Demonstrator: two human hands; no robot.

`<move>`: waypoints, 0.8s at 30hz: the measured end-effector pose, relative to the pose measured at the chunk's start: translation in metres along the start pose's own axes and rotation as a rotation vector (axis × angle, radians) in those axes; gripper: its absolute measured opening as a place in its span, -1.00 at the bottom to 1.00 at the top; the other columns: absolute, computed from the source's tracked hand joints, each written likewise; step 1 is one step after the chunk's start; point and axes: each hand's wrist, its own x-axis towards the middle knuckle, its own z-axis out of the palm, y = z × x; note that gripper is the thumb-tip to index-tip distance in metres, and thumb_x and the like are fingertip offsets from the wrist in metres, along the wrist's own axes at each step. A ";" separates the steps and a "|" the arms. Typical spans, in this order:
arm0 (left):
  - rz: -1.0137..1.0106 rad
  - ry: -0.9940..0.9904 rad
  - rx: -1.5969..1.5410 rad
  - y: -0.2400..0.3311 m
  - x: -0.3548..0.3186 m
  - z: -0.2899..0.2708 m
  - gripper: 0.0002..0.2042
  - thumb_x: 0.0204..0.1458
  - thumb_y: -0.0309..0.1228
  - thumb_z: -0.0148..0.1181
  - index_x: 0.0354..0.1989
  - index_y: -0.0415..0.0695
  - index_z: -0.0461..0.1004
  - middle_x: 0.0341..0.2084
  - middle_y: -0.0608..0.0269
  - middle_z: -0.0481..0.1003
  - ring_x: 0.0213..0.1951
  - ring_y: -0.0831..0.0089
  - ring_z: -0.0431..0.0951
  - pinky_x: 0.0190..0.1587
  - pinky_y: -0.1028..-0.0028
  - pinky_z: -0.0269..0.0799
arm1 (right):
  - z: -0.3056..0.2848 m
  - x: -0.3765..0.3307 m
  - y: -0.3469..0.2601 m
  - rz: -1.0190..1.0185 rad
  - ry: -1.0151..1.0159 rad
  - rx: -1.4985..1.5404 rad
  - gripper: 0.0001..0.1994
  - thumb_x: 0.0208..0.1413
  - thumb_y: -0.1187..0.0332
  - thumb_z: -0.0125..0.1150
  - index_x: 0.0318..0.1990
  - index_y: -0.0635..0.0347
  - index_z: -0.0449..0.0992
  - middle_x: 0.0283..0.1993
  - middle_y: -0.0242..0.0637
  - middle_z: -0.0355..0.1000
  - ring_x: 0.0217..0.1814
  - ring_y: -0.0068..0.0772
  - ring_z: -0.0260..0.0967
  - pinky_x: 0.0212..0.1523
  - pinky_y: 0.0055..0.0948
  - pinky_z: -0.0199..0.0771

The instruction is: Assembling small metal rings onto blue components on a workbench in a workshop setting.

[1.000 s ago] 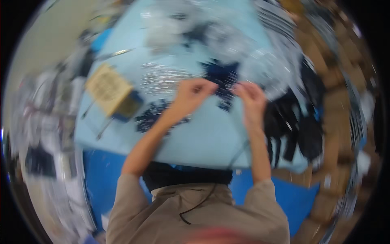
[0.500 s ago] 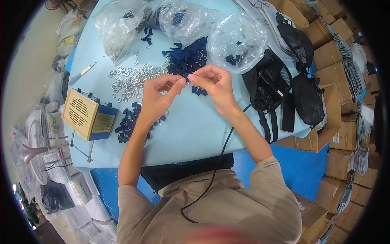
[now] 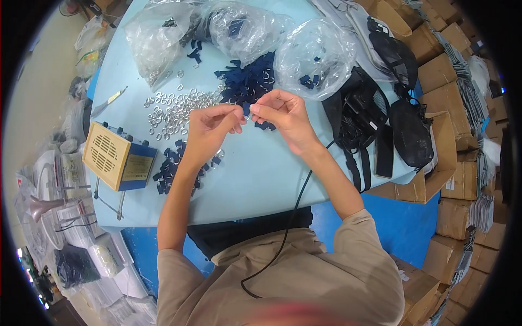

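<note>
Between the fingertips of my two hands, above the middle of the table, is a small navy fabric tab (image 3: pixel 246 108). My right hand (image 3: pixel 289 118) pinches its edge between thumb and forefinger. On the other side my left hand (image 3: pixel 211 129) is closed, its fingertips beside the tab; whatever they grip is hidden. A pile of loose silver metal rings (image 3: pixel 176 111) lies left of my hands. Just beyond them is a heap of navy fabric tabs (image 3: pixel 247 81). Nearer my left forearm sits a smaller heap of navy tabs with rings (image 3: pixel 173 165).
Clear plastic bags (image 3: pixel 315 60) stand along the far side. A beige and blue metal box (image 3: pixel 117 155) and a cutter knife (image 3: pixel 115 96) lie at left. At right are a black mesh bag (image 3: pixel 356 108), a phone (image 3: pixel 384 151) and cardboard boxes (image 3: pixel 441 130). A black cable (image 3: pixel 296 209) crosses the table edge.
My left fingers have shifted slightly down and away from the tab, which now shows more between the hands. The right hand has barely moved.
</note>
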 end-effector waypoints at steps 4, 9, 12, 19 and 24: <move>0.008 0.038 0.037 -0.003 0.004 -0.002 -0.79 0.26 -0.41 0.25 -0.15 -0.33 0.67 -0.40 0.20 0.64 -0.41 0.56 0.56 -0.30 0.55 0.45 | -0.009 0.003 -0.010 -0.059 0.054 0.053 -0.90 0.15 0.55 0.39 -0.21 0.23 0.61 -0.27 -0.24 0.64 -0.25 -0.47 0.59 -0.17 -0.49 0.57; 0.047 0.087 0.071 0.001 0.001 -0.003 -0.78 0.27 -0.38 0.25 -0.15 -0.31 0.68 -0.41 0.23 0.64 -0.41 0.56 0.55 -0.31 0.55 0.44 | -0.010 0.003 -0.011 -0.098 0.028 0.085 -0.91 0.14 0.53 0.41 -0.23 0.23 0.61 -0.29 -0.26 0.64 -0.26 -0.49 0.59 -0.19 -0.50 0.56; 0.035 0.020 0.038 0.010 -0.002 0.006 -0.79 0.27 -0.38 0.26 -0.15 -0.31 0.67 -0.40 0.23 0.64 -0.40 0.56 0.55 -0.28 0.54 0.47 | -0.008 0.000 -0.008 -0.087 -0.032 0.062 -0.92 0.15 0.53 0.41 -0.24 0.22 0.60 -0.29 -0.27 0.64 -0.27 -0.51 0.58 -0.21 -0.50 0.55; 0.058 0.005 0.021 0.010 -0.005 0.005 -0.82 0.23 -0.40 0.31 -0.17 -0.29 0.66 -0.39 0.22 0.64 -0.38 0.54 0.58 -0.24 0.52 0.51 | -0.002 -0.001 -0.008 -0.040 -0.081 0.008 -0.91 0.16 0.51 0.41 -0.22 0.22 0.60 -0.28 -0.29 0.63 -0.27 -0.51 0.57 -0.21 -0.49 0.54; 0.062 0.013 0.031 0.008 -0.006 0.006 -0.83 0.21 -0.41 0.33 -0.20 -0.29 0.65 -0.41 0.25 0.62 -0.39 0.56 0.57 -0.25 0.53 0.51 | 0.001 -0.001 -0.003 -0.048 -0.082 0.018 -0.90 0.17 0.50 0.40 -0.20 0.24 0.59 -0.26 -0.27 0.63 -0.24 -0.48 0.59 -0.17 -0.47 0.57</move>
